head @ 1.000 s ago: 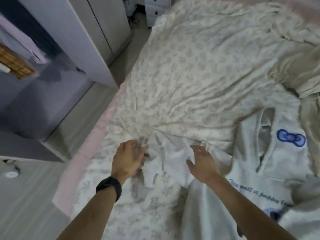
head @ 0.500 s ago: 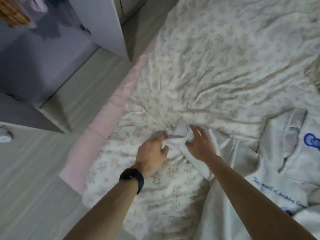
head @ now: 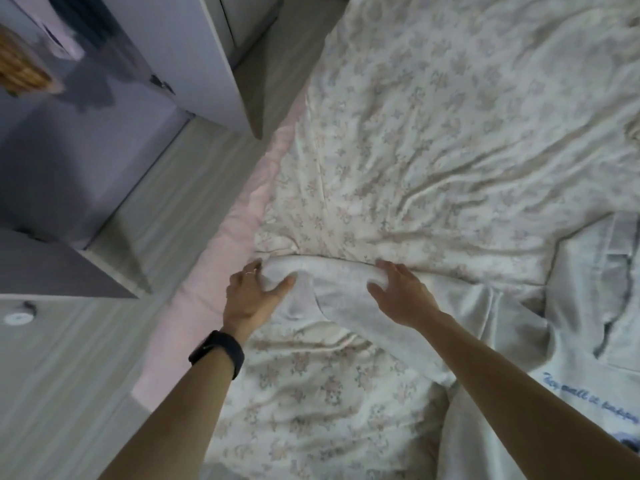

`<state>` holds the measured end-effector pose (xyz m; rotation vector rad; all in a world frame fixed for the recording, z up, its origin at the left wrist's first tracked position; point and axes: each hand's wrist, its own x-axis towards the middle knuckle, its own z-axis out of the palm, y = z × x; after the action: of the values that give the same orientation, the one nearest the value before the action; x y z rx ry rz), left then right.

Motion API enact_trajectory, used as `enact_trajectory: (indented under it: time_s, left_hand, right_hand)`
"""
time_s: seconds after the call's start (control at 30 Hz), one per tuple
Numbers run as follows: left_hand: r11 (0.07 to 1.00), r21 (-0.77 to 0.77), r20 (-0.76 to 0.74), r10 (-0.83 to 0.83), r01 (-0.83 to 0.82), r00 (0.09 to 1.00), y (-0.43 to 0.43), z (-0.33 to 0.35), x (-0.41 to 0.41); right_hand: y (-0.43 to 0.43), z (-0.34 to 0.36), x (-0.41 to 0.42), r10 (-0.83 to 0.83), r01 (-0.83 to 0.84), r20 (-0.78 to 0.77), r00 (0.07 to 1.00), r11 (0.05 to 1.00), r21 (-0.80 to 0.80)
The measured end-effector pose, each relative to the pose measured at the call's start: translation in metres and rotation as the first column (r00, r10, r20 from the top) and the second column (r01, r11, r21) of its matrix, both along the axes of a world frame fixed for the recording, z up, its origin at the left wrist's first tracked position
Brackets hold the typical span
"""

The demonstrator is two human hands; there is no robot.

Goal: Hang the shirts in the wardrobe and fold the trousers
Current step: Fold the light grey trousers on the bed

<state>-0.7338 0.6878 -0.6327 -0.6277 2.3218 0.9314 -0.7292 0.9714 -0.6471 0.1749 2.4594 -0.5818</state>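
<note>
While a wrinkled floral sheet [head: 450, 133] is covering it, the bed [head: 221, 258] is taking up most of the view, with its pale pink edge running along the left side. Beside that edge, the grey wooden floor [head: 69, 393] is stretching toward the lower left. At the upper left the wardrobe [head: 207, 64] is standing with a door open, and a woven basket [head: 20, 67] is showing inside, blurred.

On the right part of the bed the white shirt [head: 519, 358] is lying flat, long-sleeved, with blue lettering [head: 588, 400] across its chest. Its sleeve [head: 332, 282] is reaching leftward over the sheet, nearly to the pink edge, and the far end is bunching into a soft roll.

Both hands are holding that roll. The left hand [head: 252, 299] is gripping the tip of the sleeve, with its thumb lying over the front of the fabric and its fingers curling round the back. The right hand [head: 405, 296] is pinching the roll further along, with its fingers arching over the top and its thumb pressing in from below. The two hands are sitting apart, with a stretch of sleeve between them.

A black watch [head: 217, 353] is wrapping the left wrist, and a thin ring [head: 250, 271] is showing on one left finger. A small round white object [head: 19, 317] is lying on the floor at the far left.
</note>
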Motion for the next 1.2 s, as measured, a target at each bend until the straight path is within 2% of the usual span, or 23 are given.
enact_trajectory:
  time_s: [0.07, 0.13, 0.2, 0.23, 0.3, 0.37, 0.4, 0.47, 0.53, 0.6, 0.67, 0.7, 0.77, 0.8, 0.83, 0.87, 0.93, 1.0, 1.07, 1.1, 1.13, 1.2]
  left_hand:
    - [0.976, -0.194, -0.026, 0.098, -0.101, 0.995, 0.0, -0.006, 0.005]
    - [0.961, -0.261, 0.058, 0.112, -0.094, 0.992, -0.006, -0.011, 0.011]
    - [0.989, -0.111, 0.155, 0.118, -0.102, 0.981, -0.013, -0.004, 0.012]
    - [0.98, 0.009, 0.158, 0.194, -0.198, 0.968, -0.019, 0.002, 0.011]
    - [0.884, 0.238, 0.225, 0.353, -0.402, 0.908, -0.029, 0.018, 0.003]
    - [0.772, 0.379, 0.334, 0.401, -0.511, 0.853, -0.04, 0.031, -0.012]
    - [0.701, 0.462, 0.343, 0.423, -0.542, 0.839, -0.044, 0.038, -0.022]
    - [0.584, 0.611, 0.217, 0.527, -0.535, 0.822, -0.056, 0.052, -0.051]
    - [0.569, 0.685, 0.005, 0.62, -0.454, 0.784, -0.069, 0.069, -0.087]
    - [0.641, 0.665, -0.206, 0.651, -0.383, 0.731, -0.079, 0.08, -0.119]
    - [0.779, 0.5, -0.352, 0.582, -0.378, 0.733, -0.083, 0.062, -0.135]
    - [0.822, 0.428, -0.361, 0.536, -0.375, 0.763, -0.08, 0.051, -0.136]
    - [0.881, 0.296, -0.26, 0.446, -0.368, 0.857, -0.073, 0.02, -0.127]
    - [0.896, 0.224, -0.173, 0.424, -0.384, 0.889, -0.069, 0.008, -0.119]
    - [0.899, 0.17, -0.076, 0.421, -0.405, 0.904, -0.067, -0.008, -0.11]
    - [0.879, 0.142, 0.024, 0.457, -0.456, 0.889, -0.063, -0.021, -0.102]
    - [0.747, 0.152, 0.198, 0.619, -0.648, 0.76, -0.057, -0.043, -0.091]
    - [0.647, 0.2, 0.275, 0.684, -0.736, 0.676, -0.057, -0.059, -0.087]
    - [0.558, 0.296, 0.26, 0.734, -0.776, 0.627, -0.056, -0.067, -0.09]
    - [0.513, 0.34, 0.233, 0.766, -0.788, 0.599, -0.054, -0.067, -0.092]
    - [0.473, 0.386, 0.17, 0.807, -0.792, 0.565, -0.053, -0.067, -0.095]
    - [0.459, 0.444, 0.005, 0.858, -0.77, 0.514, -0.057, -0.059, -0.107]
  right_hand:
    - [-0.005, -0.003, -0.006, 0.051, -0.055, 0.059, 0.997, 0.996, 0.068]
    - [-0.007, -0.007, -0.011, 0.036, -0.038, 0.023, 0.999, 0.991, 0.129]
    - [-0.007, -0.007, -0.017, 0.0, 0.011, -0.093, 0.996, 0.993, 0.117]
    - [-0.009, -0.006, -0.02, -0.022, 0.036, -0.156, 0.987, 0.995, 0.089]
    - [-0.011, -0.002, -0.028, -0.075, 0.088, -0.266, 0.961, 0.996, 0.036]
    - [-0.018, 0.006, -0.037, -0.126, 0.125, -0.358, 0.925, 0.992, -0.026]
    - [-0.02, 0.012, -0.041, -0.161, 0.146, -0.41, 0.898, 0.987, -0.067]
    - [-0.03, 0.027, -0.053, -0.205, 0.158, -0.526, 0.826, 0.978, -0.135]
    - [-0.039, 0.041, -0.066, -0.236, 0.156, -0.609, 0.757, 0.971, -0.183]
    - [-0.051, 0.047, -0.078, -0.278, 0.164, -0.652, 0.706, 0.959, -0.231]
    - [-0.059, 0.038, -0.084, -0.275, 0.154, -0.606, 0.746, 0.957, -0.245]
    - [-0.062, 0.029, -0.084, -0.233, 0.142, -0.511, 0.827, 0.967, -0.211]
    - [-0.063, 0.01, -0.077, -0.099, 0.086, -0.202, 0.974, 0.994, -0.07]
    - [-0.061, 0.001, -0.073, -0.075, 0.074, -0.093, 0.993, 0.997, -0.016]
    - [-0.059, -0.002, -0.07, -0.09, 0.092, -0.061, 0.994, 0.996, 0.016]
    - [-0.058, -0.005, -0.068, -0.111, 0.115, -0.081, 0.99, 0.993, 0.038]
    - [-0.059, -0.005, -0.069, -0.111, 0.119, -0.106, 0.988, 0.99, 0.071]
    - [-0.061, -0.006, -0.076, -0.085, 0.09, -0.058, 0.995, 0.99, 0.105]
    - [-0.063, -0.008, -0.089, -0.036, 0.042, -0.043, 0.998, 0.989, 0.142]
    - [-0.064, -0.008, -0.095, -0.028, 0.041, -0.103, 0.994, 0.991, 0.128]
    - [-0.065, -0.008, -0.1, -0.052, 0.07, -0.216, 0.975, 0.995, 0.073]
    - [-0.064, -0.007, -0.103, -0.176, 0.148, -0.488, 0.855, 0.984, -0.095]
